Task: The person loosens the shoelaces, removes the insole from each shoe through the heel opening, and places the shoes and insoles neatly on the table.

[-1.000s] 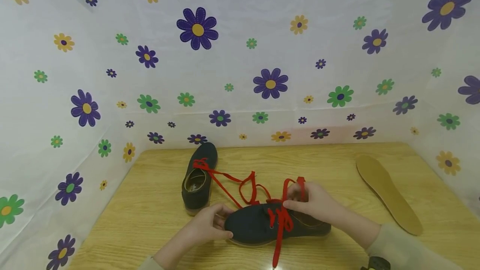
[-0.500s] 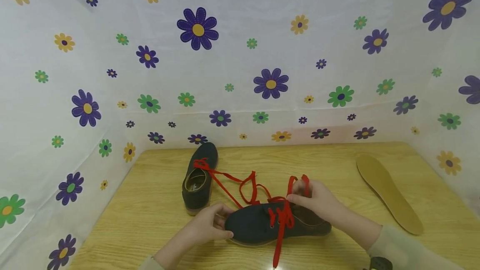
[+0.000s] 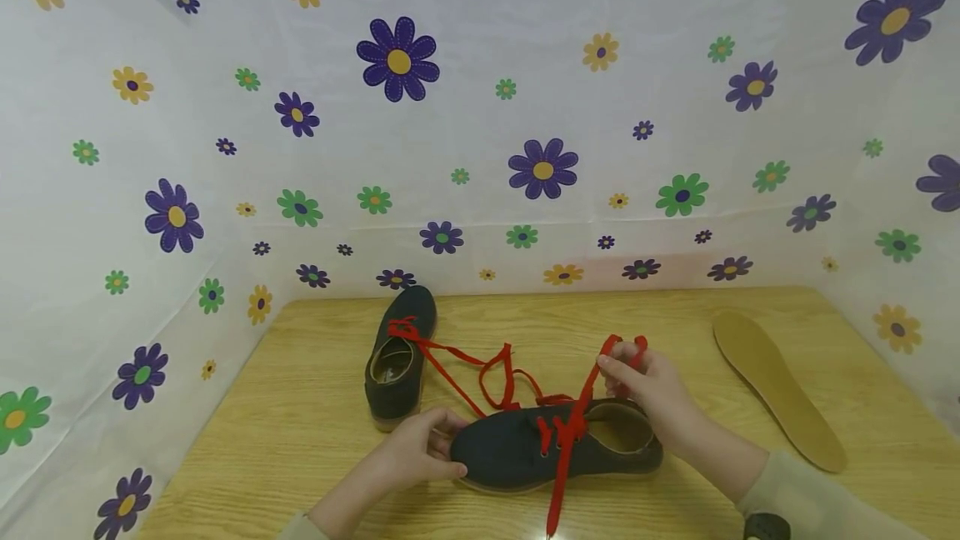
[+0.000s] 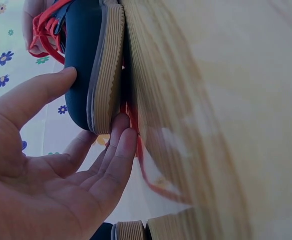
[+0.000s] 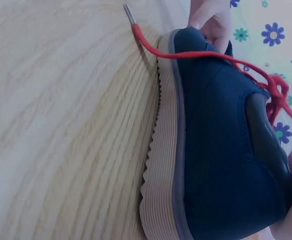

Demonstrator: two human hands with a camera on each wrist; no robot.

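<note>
A dark navy shoe [image 3: 498, 447] with red laces lies on the wooden table, toe to the left. My left hand [image 3: 411, 455] grips its toe, thumb on the upper and fingers by the pale ribbed sole [image 4: 108, 70]. Above the shoe's opening, my right hand [image 3: 654, 386] pinches a red shoelace [image 3: 589, 388], stretched up from the eyelets. The other lace end [image 5: 144, 41], with a metal tip, hangs over the near side of the shoe. From the far side of this shoe, red lace trails towards a second navy shoe [image 3: 395, 398], standing behind my left hand.
A tan insole [image 3: 776, 390] lies flat at the right of the table [image 3: 322, 373]. White cloth [image 3: 480, 123] printed with flowers rises at the back and both sides. A dark watch [image 3: 767, 527] sits at my right cuff.
My right hand has moved up and to the right, drawing the shoelace out; the loop over the shoe has gone and its opening shows more. My left hand stays at the toe.
</note>
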